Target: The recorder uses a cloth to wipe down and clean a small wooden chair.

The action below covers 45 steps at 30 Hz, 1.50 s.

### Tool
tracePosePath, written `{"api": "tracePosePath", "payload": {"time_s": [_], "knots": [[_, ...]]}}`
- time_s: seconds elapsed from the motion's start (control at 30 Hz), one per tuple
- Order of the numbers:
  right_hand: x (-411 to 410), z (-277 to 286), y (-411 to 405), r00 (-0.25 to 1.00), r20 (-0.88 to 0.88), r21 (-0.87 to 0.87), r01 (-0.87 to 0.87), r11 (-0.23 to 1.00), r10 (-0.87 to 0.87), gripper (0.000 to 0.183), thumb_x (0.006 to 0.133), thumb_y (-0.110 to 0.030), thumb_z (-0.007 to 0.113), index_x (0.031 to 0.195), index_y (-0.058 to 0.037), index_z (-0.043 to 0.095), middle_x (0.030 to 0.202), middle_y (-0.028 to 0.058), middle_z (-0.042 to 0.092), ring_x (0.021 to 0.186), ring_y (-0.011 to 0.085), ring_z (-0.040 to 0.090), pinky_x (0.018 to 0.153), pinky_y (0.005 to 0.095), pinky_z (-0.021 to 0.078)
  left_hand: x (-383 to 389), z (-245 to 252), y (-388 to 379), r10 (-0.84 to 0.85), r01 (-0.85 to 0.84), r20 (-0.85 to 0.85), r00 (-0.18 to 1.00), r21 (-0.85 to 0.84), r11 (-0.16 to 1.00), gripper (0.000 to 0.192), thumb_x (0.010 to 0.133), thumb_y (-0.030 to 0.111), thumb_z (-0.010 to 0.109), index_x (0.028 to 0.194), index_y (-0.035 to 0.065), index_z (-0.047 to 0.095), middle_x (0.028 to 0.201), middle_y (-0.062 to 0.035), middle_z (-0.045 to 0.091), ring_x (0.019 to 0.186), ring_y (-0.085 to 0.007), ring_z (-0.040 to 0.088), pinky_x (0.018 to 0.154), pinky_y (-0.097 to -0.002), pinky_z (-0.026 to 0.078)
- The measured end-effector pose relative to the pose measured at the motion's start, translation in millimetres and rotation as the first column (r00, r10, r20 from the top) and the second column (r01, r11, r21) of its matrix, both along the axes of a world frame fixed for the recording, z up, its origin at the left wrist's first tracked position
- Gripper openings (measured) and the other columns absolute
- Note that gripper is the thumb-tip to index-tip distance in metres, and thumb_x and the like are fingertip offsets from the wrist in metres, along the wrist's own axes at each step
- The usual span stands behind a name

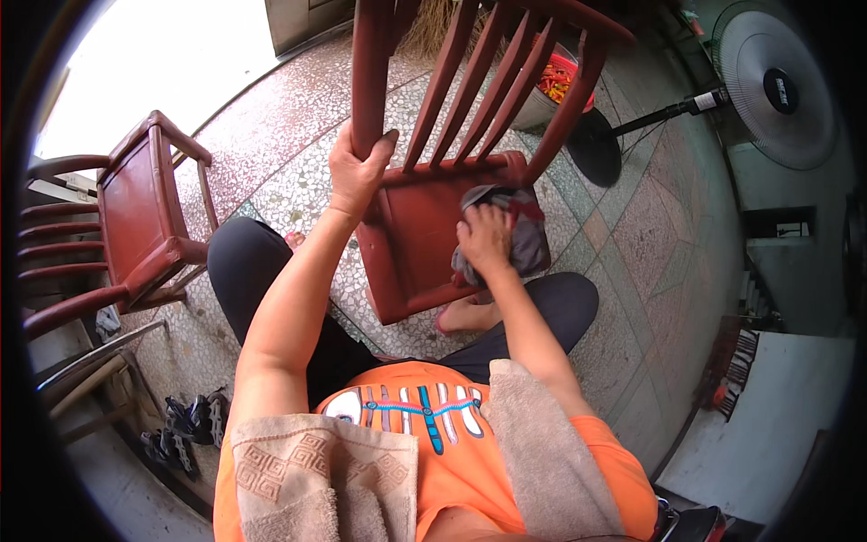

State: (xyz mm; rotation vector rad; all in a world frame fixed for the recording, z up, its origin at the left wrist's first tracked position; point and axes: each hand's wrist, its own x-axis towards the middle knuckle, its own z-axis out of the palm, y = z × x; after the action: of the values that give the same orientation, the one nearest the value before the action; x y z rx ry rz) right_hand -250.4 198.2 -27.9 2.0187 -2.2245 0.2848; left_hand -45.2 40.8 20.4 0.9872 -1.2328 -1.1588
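Note:
A red-brown wooden chair (pixel 427 230) with a slatted back stands between my knees. My left hand (pixel 360 166) is wrapped round the lower end of its thick left back post. On the right part of the seat lies a bunched dark grey and red cloth (pixel 528 234). My right hand (pixel 486 237) presses on this cloth with fingers bent; part of the cloth shows beyond the fingers and beside the wrist. A beige towel (pixel 366 467) hangs over my shoulders, on top of an orange shirt.
Another red wooden chair (pixel 142 210) is at the left. Beyond the held chair are a red basket (pixel 588 95) of red and yellow peppers and a straw broom (pixel 433 30). A standing fan (pixel 779 91) is at the upper right, its round base on the floor. Roller skates (pixel 186 427) lie lower left.

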Motion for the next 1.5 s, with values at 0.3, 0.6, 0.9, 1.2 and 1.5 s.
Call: {"api": "tracePosePath", "payload": {"time_s": [0.3, 0.6, 0.9, 1.2, 1.5], "knots": [[85.7, 26.1, 53.7, 0.806, 0.406, 0.003, -0.473, 0.881, 0.431, 0.029, 0.083, -0.019, 0.054, 0.106, -0.0043, 0.061, 0.107, 0.0133, 0.059, 0.108, 0.0321, 0.052, 0.091, 0.0465, 0.0353, 1.0, 0.9, 1.7, 0.008, -0.008, 0.007, 1.0, 0.002, 1.0, 0.027, 0.078, 0.024, 0.073, 0.091, 0.0036, 0.06, 0.078, -0.0051, 0.06, 0.071, -0.0135, 0.056, 0.067, -0.0294, 0.047], [108.3, 8.8, -4.3, 0.867, 0.351, 0.016, -0.383, 0.924, 0.354, 0.036, 0.09, -0.026, 0.049, 0.119, -0.0044, 0.052, 0.109, 0.0161, 0.056, 0.107, 0.0329, 0.05, 0.087, 0.0457, 0.0358, -1.5, -1.0, 1.4, 0.033, -0.033, 0.003, 0.999, 0.037, 0.999, 0.031, 0.077, 0.025, 0.074, 0.093, 0.0026, 0.061, 0.08, -0.0077, 0.061, 0.074, -0.0156, 0.058, 0.07, -0.031, 0.047], [119.5, -15.9, -64.5, 0.657, 0.752, -0.065, -0.012, 0.998, 0.056, 0.07, 0.077, -0.006, 0.055, 0.142, -0.0028, 0.028, 0.117, 0.023, 0.053, 0.116, 0.0421, 0.047, 0.099, 0.0462, 0.0343, -7.0, -0.8, 0.3, 0.045, -0.045, 0.028, 0.999, 0.002, 0.999, 0.033, 0.076, 0.028, 0.074, 0.094, 0.003, 0.061, 0.078, -0.0088, 0.062, 0.071, -0.0179, 0.059, 0.068, -0.0318, 0.048], [113.6, 12.4, 4.5, 0.85, 0.432, 0.013, -0.341, 0.94, 0.302, 0.069, 0.066, 0.004, 0.049, 0.133, 0.0094, 0.034, 0.109, 0.0261, 0.054, 0.107, 0.0398, 0.05, 0.102, 0.0454, 0.0326, 0.0, 4.2, 2.8, 0.002, -0.002, -0.002, 1.0, 0.01, 1.0, 0.032, 0.076, 0.029, 0.074, 0.091, 0.0037, 0.06, 0.076, -0.009, 0.062, 0.07, -0.0182, 0.06, 0.067, -0.0317, 0.048], [107.8, 42.2, 97.3, 0.828, 0.366, 0.134, -0.499, 0.856, 0.426, 0.064, 0.065, 0.001, 0.055, 0.127, 0.0097, 0.041, 0.107, 0.0227, 0.059, 0.105, 0.0358, 0.054, 0.105, 0.0481, 0.0304, 3.2, 6.2, 4.2, 0.015, -0.014, 0.021, 1.0, -0.015, 1.0, 0.03, 0.077, 0.026, 0.073, 0.093, 0.0035, 0.06, 0.078, -0.0084, 0.062, 0.072, -0.0171, 0.06, 0.069, -0.0308, 0.048]]}}
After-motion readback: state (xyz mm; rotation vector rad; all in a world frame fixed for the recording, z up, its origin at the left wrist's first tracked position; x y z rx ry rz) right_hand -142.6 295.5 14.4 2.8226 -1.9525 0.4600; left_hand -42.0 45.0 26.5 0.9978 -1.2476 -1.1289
